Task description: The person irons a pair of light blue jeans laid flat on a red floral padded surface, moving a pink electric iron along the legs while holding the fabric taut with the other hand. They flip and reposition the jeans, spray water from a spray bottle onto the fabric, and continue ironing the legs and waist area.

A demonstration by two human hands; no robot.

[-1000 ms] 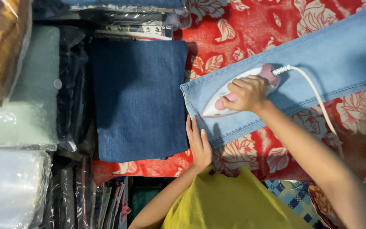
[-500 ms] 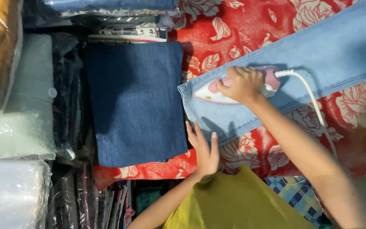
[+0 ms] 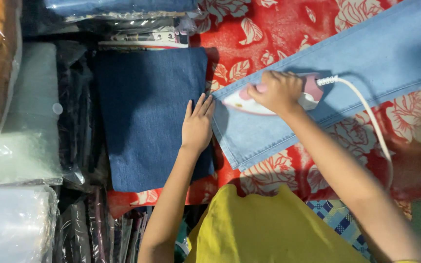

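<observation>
One folded dark-blue denim piece (image 3: pixel 152 117) lies finished beside the light-blue denim trouser leg (image 3: pixel 366 63). My right hand (image 3: pixel 278 91) grips the pink-and-white iron (image 3: pixel 269 100) near its hem; my left hand (image 3: pixel 197 124) lies open, flat alongside. Most of that leg looks unpressed, I judge.

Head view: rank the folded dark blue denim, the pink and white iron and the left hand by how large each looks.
1. Folded dark blue denim, clearly the largest.
2. Pink and white iron, partly hidden under the right hand.
3. Left hand.
The iron and left hand look close in size, so their order is unsure.
</observation>
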